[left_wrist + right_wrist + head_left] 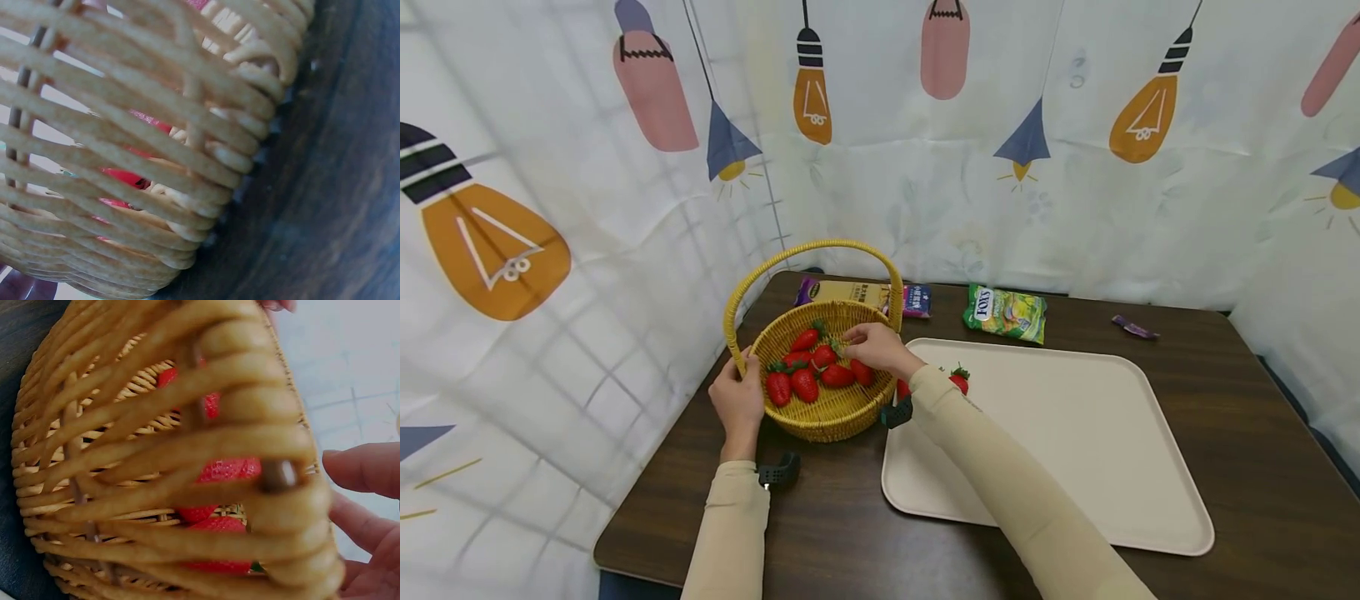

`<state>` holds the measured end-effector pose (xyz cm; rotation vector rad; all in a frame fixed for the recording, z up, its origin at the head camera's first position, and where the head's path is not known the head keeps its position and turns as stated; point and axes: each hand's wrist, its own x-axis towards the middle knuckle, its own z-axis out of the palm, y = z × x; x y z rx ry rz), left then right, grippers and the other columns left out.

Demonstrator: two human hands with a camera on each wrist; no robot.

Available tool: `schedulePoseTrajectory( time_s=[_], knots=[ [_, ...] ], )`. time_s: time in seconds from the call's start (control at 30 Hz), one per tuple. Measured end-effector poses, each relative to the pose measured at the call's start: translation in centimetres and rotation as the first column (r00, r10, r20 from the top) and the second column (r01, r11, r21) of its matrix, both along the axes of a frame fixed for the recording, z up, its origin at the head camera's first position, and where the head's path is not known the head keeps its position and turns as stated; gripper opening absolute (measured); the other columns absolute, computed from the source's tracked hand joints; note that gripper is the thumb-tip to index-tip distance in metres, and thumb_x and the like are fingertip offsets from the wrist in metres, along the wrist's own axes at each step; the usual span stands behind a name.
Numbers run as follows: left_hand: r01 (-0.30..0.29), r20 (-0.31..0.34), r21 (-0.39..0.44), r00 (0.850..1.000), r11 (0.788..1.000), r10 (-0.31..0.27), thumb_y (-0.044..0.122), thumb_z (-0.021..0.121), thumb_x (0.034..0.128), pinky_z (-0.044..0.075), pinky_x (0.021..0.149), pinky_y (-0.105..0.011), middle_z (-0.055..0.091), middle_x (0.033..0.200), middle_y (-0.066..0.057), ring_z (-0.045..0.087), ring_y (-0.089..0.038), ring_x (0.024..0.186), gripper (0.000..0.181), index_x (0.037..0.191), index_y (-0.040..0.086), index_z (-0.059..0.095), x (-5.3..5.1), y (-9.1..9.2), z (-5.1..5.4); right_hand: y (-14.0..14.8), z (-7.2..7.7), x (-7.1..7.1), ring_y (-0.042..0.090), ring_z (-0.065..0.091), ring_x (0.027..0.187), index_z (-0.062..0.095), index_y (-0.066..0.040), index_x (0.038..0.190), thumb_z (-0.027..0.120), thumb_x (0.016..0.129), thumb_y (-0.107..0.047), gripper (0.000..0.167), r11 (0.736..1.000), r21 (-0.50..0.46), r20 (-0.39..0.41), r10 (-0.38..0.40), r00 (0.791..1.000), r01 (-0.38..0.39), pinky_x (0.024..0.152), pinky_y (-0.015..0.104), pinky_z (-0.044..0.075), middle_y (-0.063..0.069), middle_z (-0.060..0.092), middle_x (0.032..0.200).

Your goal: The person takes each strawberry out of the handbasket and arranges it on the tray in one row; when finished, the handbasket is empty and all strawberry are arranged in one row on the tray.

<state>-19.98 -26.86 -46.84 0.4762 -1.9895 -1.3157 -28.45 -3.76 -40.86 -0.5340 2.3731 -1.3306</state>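
Yellow wicker basket (826, 428), roughly ten o'clock from the tray (1060, 450), strawberries (805, 386) inside. Left hand (737, 402) clamped on it at nine, right hand (878, 347) over the berries, thumb and fingers apart. Probably worth bracing firmly, touching fruit gently. Dark wood surface (850, 517), bulb-print cloth (895, 200) at twelve.

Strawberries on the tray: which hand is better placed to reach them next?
Probably the right hand: it is over the tray side of the basket, nearer the strawberries on the tray, while the left hand grips the opposite side.
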Motion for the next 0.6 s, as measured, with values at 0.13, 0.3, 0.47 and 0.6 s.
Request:
schedulePoseTrajectory(
  time_s=[0.13,0.3,0.47,0.6],
  knots=[
    [-0.001,-0.003,0.001,1.0,1.0,0.001,0.029,0.058,0.0978,0.046,0.085,-0.042,0.069,0.115,-0.015,0.063,-0.03,0.101,0.034,0.123,0.009,0.069,0.0,0.0,0.1,-0.2,-0.1,-0.3,0.027,0.058,0.113,0.062,-0.006,0.128,0.066,0.091,-0.02,0.04,0.998,-0.043,0.039,0.038,0.998,-0.037,0.097,0.042,0.046,0.011,0.063,0.122],
    [0.001,0.0,0.006,1.0,1.0,-0.001,0.03,0.058,0.098,0.046,0.089,-0.046,0.069,0.116,-0.016,0.062,-0.031,0.103,0.035,0.123,0.008,0.069,0.1,0.0,0.1,-0.4,-0.4,-0.6,0.026,0.056,0.116,0.061,-0.003,0.129,0.069,0.088,-0.014,0.043,0.989,-0.095,0.085,0.118,0.989,-0.11,0.101,0.042,0.043,0.013,0.062,0.126],
    [-0.002,0.003,0.005,1.0,1.0,0.002,0.03,0.058,0.0979,0.047,0.088,-0.047,0.068,0.116,-0.016,0.063,-0.032,0.104,0.035,0.124,0.008,0.068,0.1,0.0,0.0,-0.8,-0.9,-0.6,0.026,0.054,0.122,0.062,-0.004,0.129,0.071,0.086,-0.007,0.044,0.979,-0.035,0.05,0.202,0.978,-0.2,0.1,0.04,0.044,0.013,0.061,0.13],
    [-0.006,-0.008,-0.005,1.0,1.0,0.006,0.027,0.058,0.0975,0.048,0.086,-0.047,0.069,0.116,-0.016,0.063,-0.033,0.103,0.034,0.123,0.007,0.068,0.1,0.1,0.1,-0.9,-1.3,-0.7,0.026,0.053,0.124,0.062,-0.005,0.128,0.069,0.084,0.001,0.045,0.964,-0.006,0.024,0.267,0.963,-0.267,0.098,0.038,0.046,0.012,0.061,0.13]
  ],
)
